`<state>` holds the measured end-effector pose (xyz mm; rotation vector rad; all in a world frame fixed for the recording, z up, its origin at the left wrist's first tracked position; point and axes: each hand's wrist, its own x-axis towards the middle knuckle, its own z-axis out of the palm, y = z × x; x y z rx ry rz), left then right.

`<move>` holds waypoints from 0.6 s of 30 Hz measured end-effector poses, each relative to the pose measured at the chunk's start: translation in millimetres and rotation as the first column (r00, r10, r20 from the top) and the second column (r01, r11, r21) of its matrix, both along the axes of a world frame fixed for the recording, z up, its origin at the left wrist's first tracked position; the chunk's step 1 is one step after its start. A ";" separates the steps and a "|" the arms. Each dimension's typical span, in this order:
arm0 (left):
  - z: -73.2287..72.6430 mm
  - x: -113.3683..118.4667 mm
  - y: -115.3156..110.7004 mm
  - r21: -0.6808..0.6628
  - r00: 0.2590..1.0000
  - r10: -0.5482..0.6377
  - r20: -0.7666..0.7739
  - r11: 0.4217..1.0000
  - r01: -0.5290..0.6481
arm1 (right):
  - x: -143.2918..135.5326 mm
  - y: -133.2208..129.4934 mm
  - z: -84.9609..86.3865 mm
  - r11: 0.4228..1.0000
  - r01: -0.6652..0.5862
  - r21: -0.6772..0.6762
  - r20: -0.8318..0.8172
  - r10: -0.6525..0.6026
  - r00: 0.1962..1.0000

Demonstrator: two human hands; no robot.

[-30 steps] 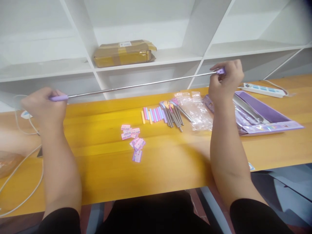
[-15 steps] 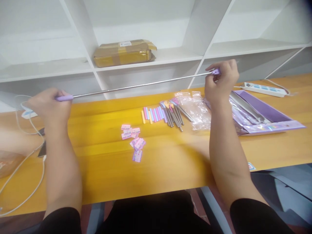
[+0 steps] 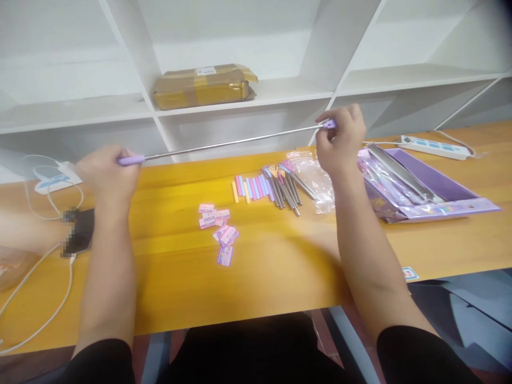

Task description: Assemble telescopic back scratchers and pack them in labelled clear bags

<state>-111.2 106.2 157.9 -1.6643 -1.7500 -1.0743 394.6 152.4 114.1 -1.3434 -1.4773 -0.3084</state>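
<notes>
A thin metal telescopic rod (image 3: 232, 143) with purple ends stretches between my hands above the table. My left hand (image 3: 110, 170) is closed round its purple handle. At the other end, the fingers of my right hand (image 3: 342, 136) pinch the small purple end piece. Below the rod lie several metal rods with coloured hand-shaped ends (image 3: 282, 184), beside a row of pastel tubes (image 3: 253, 188). Small pink and purple cards (image 3: 226, 236) lie in loose piles nearer to me. Clear plastic bags (image 3: 316, 178) are partly behind my right wrist.
An open purple box (image 3: 444, 186) with wrapped items stands at the right, near a power strip (image 3: 436, 147). Another power strip (image 3: 60, 178), white cables and a dark phone (image 3: 84, 230) lie at the left. A taped cardboard box (image 3: 204, 88) sits on the shelf.
Both hands have moved closer together, and the rod between them is shorter. My left hand has shifted right, my right hand left and slightly down.
</notes>
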 end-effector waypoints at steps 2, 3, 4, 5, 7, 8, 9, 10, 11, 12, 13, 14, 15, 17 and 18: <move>0.5 9.1 -1.1 0.000 1.000 -0.003 0.027 1.000 0.003 | -6.0 0.7 -2.6 0.999 -0.038 -0.030 -0.015 0.038 0.999; 0.8 12.5 -1.6 -0.001 0.999 0.004 0.037 1.000 -0.004 | -7.9 0.9 -3.4 0.998 -0.053 -0.044 -0.021 0.052 0.998; 1.3 15.0 -2.2 -0.001 0.999 0.010 0.041 1.000 -0.010 | -9.1 1.0 -3.6 0.997 -0.064 -0.053 -0.026 0.063 0.998; 1.8 16.8 -2.9 0.000 0.999 0.012 0.041 1.000 -0.012 | -9.5 0.9 -3.4 0.995 -0.075 -0.061 -0.034 0.073 0.997; 2.9 18.9 -4.6 0.018 0.999 0.010 0.042 1.000 -0.010 | -8.8 -0.3 -1.9 0.995 -0.084 -0.057 -0.065 0.080 0.995; 3.4 19.6 -5.5 0.029 0.999 0.007 0.044 1.000 -0.008 | -8.1 -1.4 -0.9 0.995 -0.085 -0.050 -0.087 0.080 0.993; 3.9 20.3 -6.4 0.036 0.999 0.004 0.046 0.999 -0.005 | -7.4 -2.6 0.2 0.995 -0.087 -0.045 -0.110 0.082 0.991; 4.3 21.1 -7.2 0.037 0.999 0.002 0.050 0.999 -0.004 | -6.9 -3.9 1.3 0.995 -0.091 -0.044 -0.130 0.084 0.988; 4.7 21.9 -7.9 0.033 0.999 0.003 0.052 0.999 -0.005 | -6.6 -5.2 2.2 0.995 -0.092 -0.044 -0.147 0.085 0.986; 4.9 22.8 -8.4 0.029 0.998 0.005 0.055 1.000 -0.007 | -6.5 -6.4 2.9 0.995 -0.090 -0.044 -0.158 0.082 0.984; 5.2 23.5 -8.8 0.025 0.998 0.006 0.055 1.000 -0.007 | -6.6 -7.4 3.4 0.996 -0.083 -0.042 -0.164 0.076 0.984; 5.3 24.0 -9.1 0.025 0.999 0.007 0.053 1.000 -0.008 | -6.7 -7.9 3.7 0.997 -0.074 -0.036 -0.165 0.067 0.984; 5.4 24.2 -9.3 0.024 0.999 0.010 0.051 1.000 -0.011 | -6.8 -8.1 3.7 0.998 -0.062 -0.029 -0.162 0.057 0.985; 5.6 24.3 -9.8 0.019 0.999 0.021 0.045 1.000 -0.022 | -6.7 -7.3 3.1 0.999 -0.052 -0.016 -0.153 0.049 0.987; 5.7 24.4 -10.4 0.013 0.999 0.023 0.039 1.000 -0.024 | -6.5 -6.4 2.5 0.999 -0.052 -0.011 -0.148 0.050 0.988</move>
